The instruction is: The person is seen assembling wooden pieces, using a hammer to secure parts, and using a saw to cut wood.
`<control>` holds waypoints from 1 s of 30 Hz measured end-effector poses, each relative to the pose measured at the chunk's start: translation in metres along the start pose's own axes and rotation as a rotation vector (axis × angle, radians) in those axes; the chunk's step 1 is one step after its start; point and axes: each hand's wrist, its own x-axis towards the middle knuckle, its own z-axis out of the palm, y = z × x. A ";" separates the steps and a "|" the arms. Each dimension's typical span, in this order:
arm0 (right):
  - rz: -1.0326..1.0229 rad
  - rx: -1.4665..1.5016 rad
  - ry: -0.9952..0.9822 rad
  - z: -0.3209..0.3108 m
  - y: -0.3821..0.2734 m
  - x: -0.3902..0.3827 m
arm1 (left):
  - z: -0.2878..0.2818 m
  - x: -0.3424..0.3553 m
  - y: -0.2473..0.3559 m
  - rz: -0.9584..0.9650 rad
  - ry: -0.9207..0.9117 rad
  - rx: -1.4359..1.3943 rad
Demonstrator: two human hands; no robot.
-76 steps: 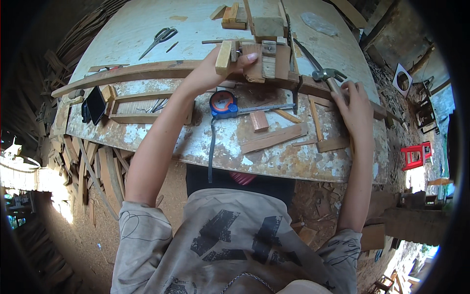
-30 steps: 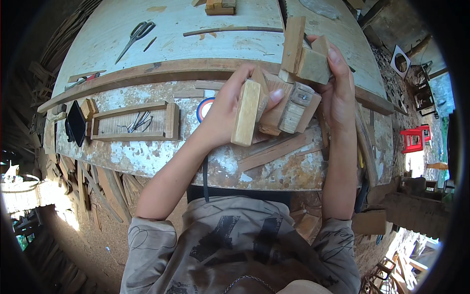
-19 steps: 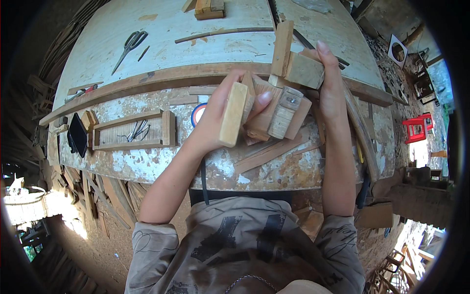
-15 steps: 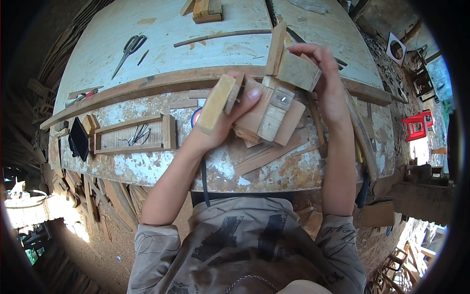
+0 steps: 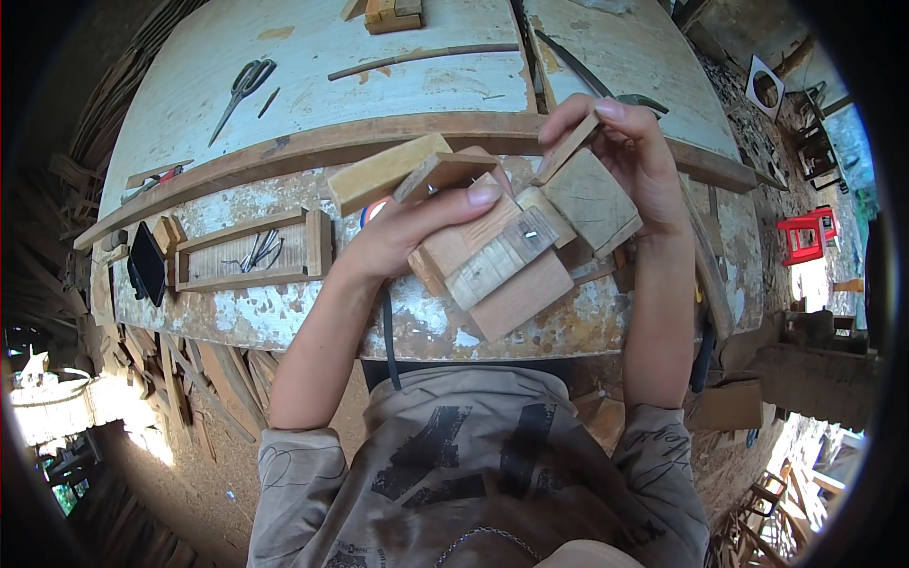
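Observation:
Above the near part of the workbench I hold an assembly of joined wooden blocks (image 5: 504,257). My left hand (image 5: 393,232) is wrapped round its left side, with the thumb lying on top of a block. A pale yellowish wood piece (image 5: 383,175) and a brown one (image 5: 443,174) stick out past that hand. My right hand (image 5: 651,163) grips the far right end, its thumb and fingers pinching a thin wood slat (image 5: 568,149) beside a squarish block (image 5: 592,204). A small metal fastener (image 5: 531,233) shows in the greyish middle strip. The assembly's underside is hidden.
A long wooden bar (image 5: 284,150) crosses the workbench (image 5: 379,327). On the left are a wooden tray (image 5: 317,248) with nails, a black phone-like object (image 5: 147,265) and scissors (image 5: 244,90). A curved dark tool (image 5: 573,64) lies at the far right; a red stool (image 5: 803,237) stands beyond.
The assembly has turned clockwise and tilted, its near end swinging left. My right hand has moved from the block's side to pinch the slat. My left hand has shifted slightly left.

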 end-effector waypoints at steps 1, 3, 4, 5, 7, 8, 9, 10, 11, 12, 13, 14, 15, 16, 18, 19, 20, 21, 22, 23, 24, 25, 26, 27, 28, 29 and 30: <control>0.007 -0.033 0.003 0.003 -0.005 0.000 | 0.000 0.002 -0.002 0.113 -0.053 0.084; 0.015 -0.064 0.017 0.005 -0.007 -0.002 | 0.003 0.003 -0.001 0.136 -0.060 0.083; 0.021 -0.049 0.050 0.004 -0.006 -0.003 | 0.005 0.003 0.001 0.152 -0.075 0.132; 0.025 -0.033 0.082 0.005 -0.005 -0.003 | 0.006 0.003 0.002 0.169 -0.088 0.184; 0.021 -0.010 0.090 0.007 -0.007 -0.003 | 0.007 0.003 0.003 0.188 -0.095 0.221; 0.019 0.010 0.091 0.008 -0.008 -0.003 | 0.007 0.004 0.003 0.212 -0.096 0.255; 0.018 0.011 0.091 0.008 -0.007 -0.002 | 0.007 0.004 0.003 0.212 -0.095 0.256; -0.014 0.025 0.085 0.007 -0.005 -0.001 | 0.007 0.003 0.003 0.212 -0.096 0.294; -0.044 0.040 0.077 0.007 -0.003 -0.001 | 0.007 0.002 0.003 0.212 -0.094 0.331; -0.041 0.040 0.072 0.005 -0.001 0.000 | 0.007 0.002 0.004 0.212 -0.088 0.329; -0.074 0.055 0.060 0.001 0.001 0.001 | 0.007 0.003 0.005 0.219 -0.097 0.356; -0.105 0.071 0.046 0.001 0.003 0.003 | 0.006 0.003 0.006 0.226 -0.104 0.382; -0.099 0.070 0.038 0.004 0.002 0.003 | 0.006 0.002 0.006 0.227 -0.094 0.379; -0.110 0.059 0.052 0.010 -0.001 0.001 | 0.007 0.001 0.007 0.236 -0.101 0.380; -0.144 0.083 0.049 0.015 -0.001 0.002 | 0.006 0.002 0.004 0.262 -0.089 0.424; -0.137 0.081 0.036 0.017 0.000 0.002 | 0.004 0.003 0.003 0.266 -0.075 0.420; -0.176 0.075 0.053 0.019 0.001 0.002 | 0.003 0.004 0.003 0.281 -0.085 0.416; -0.214 0.070 0.069 0.020 0.001 0.002 | 0.003 0.004 0.003 0.296 -0.094 0.412; -0.246 0.055 0.075 0.019 0.003 0.004 | 0.005 0.003 0.007 0.298 -0.092 0.399; -0.237 0.052 0.064 0.020 0.005 0.004 | 0.005 0.003 0.007 0.301 -0.079 0.393; -0.278 0.057 0.076 0.021 0.007 0.003 | 0.004 0.004 0.007 0.311 -0.091 0.389; -0.319 0.062 0.090 0.021 0.008 0.004 | 0.003 0.004 0.007 0.321 -0.103 0.386; -0.330 0.087 0.070 0.020 0.012 0.005 | 0.004 0.003 0.006 0.325 -0.088 0.358; -0.323 0.086 0.062 0.020 0.012 0.005 | 0.004 0.004 0.004 0.327 -0.078 0.354; -0.324 0.118 0.055 0.020 0.012 0.005 | 0.004 0.005 0.003 0.340 -0.076 0.351; -0.325 0.148 0.051 0.020 0.012 0.005 | 0.003 0.005 0.002 0.353 -0.077 0.348; -0.321 0.146 0.047 0.018 0.013 0.005 | 0.003 0.005 0.001 0.355 -0.073 0.344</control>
